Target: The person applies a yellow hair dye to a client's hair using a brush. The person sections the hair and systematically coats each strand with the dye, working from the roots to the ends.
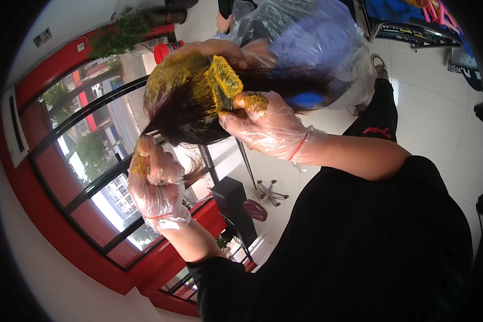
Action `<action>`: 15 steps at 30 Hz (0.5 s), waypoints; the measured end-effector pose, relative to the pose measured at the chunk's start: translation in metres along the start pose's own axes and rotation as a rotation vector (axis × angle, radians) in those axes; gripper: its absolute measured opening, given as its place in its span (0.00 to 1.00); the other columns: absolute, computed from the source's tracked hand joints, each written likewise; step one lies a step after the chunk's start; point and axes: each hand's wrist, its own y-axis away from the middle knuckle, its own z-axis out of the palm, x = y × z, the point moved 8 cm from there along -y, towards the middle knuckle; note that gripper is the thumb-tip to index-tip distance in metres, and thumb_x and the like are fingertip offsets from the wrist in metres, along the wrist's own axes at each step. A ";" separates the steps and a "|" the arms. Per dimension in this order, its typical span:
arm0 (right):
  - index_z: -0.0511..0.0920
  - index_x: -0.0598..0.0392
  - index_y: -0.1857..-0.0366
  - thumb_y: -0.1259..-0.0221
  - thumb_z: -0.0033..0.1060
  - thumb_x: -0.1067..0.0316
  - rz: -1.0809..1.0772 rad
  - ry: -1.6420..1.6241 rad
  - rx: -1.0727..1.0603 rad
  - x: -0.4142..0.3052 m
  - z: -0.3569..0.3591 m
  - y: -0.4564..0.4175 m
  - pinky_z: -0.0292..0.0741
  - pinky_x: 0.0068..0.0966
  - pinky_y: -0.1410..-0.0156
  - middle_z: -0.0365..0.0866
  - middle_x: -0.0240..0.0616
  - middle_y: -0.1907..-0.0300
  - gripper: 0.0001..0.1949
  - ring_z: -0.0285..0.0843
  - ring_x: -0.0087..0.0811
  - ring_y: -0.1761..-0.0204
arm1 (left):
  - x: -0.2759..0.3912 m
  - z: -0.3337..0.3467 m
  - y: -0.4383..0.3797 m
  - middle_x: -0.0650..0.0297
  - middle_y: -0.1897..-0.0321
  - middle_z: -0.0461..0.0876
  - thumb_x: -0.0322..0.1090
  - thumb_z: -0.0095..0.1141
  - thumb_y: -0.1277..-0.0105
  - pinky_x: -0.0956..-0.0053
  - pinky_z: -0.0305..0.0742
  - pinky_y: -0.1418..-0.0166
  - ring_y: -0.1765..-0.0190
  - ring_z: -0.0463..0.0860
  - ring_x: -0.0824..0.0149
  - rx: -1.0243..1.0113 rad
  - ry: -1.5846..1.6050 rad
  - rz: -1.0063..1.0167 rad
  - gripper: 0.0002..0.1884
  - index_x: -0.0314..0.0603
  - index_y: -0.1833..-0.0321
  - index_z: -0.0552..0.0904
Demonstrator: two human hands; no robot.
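A seated person's head of long dark hair (pixel 185 114) is before me, with yellow-brown paste (pixel 175 70) spread over the crown. In my right hand (pixel 265 124) is a hair-tint brush (pixel 227 78), thickly coated in the paste. Its bristle or comb edge rests against the hair; my fingers hide the handle end. Stretched out to one side, a lock of hair (pixel 155 124) runs into my left hand (pixel 157 173), whose fingers are closed on it. Loose hair ends trail out below that fist. Both hands wear clear plastic gloves banded at the wrist and smeared with paste.
A clear plastic cape (pixel 302 44) covers the seated person. Beyond are a black cabinet (pixel 233 205), a wheeled stool (pixel 257 209) and red-framed windows (pixel 104 157). A leafy plant (pixel 118 36) stands by the glass. A black cart (pixel 410 32) is at the upper right.
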 end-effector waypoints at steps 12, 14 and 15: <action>0.79 0.56 0.58 0.37 0.60 0.68 0.258 -0.097 -0.040 -0.020 -0.035 -0.019 0.70 0.18 0.75 0.76 0.25 0.76 0.08 0.70 0.17 0.81 | -0.007 -0.004 0.004 0.51 0.62 0.82 0.32 0.43 0.25 0.83 0.60 0.81 0.84 0.63 0.75 0.108 0.139 0.161 0.03 0.42 0.58 0.69; 0.78 0.56 0.57 0.37 0.58 0.69 0.353 -0.212 -0.054 -0.017 -0.037 -0.023 0.67 0.17 0.79 0.74 0.25 0.77 0.08 0.67 0.15 0.83 | -0.009 -0.001 0.006 0.51 0.62 0.83 0.32 0.43 0.25 0.83 0.60 0.81 0.85 0.64 0.75 0.057 0.186 0.144 0.04 0.42 0.59 0.68; 0.78 0.55 0.57 0.37 0.59 0.69 0.355 -0.243 -0.077 -0.012 -0.035 -0.026 0.66 0.16 0.81 0.74 0.25 0.78 0.08 0.66 0.14 0.84 | -0.010 0.002 0.006 0.51 0.62 0.83 0.32 0.43 0.25 0.83 0.60 0.81 0.85 0.64 0.74 0.031 0.209 0.138 0.04 0.43 0.59 0.68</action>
